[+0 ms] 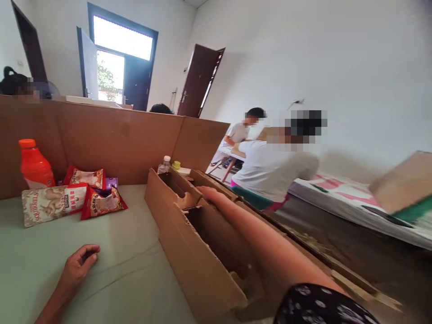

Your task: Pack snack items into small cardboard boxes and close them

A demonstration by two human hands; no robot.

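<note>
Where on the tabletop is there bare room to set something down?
Widest: the green tabletop between the left hand and the cardboard boxes. A smaller patch lies between that hand and the snack packets. It is crowded where the packets and orange bottle bunch before the cardboard screen, and over the boxes, which the right arm crosses.

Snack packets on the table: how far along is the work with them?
Snack packets already lie grouped beside the orange bottle. The left hand holds nothing visible; the right hand reaches over the cardboard boxes, its grip hidden, so what remains cannot be told.
</note>
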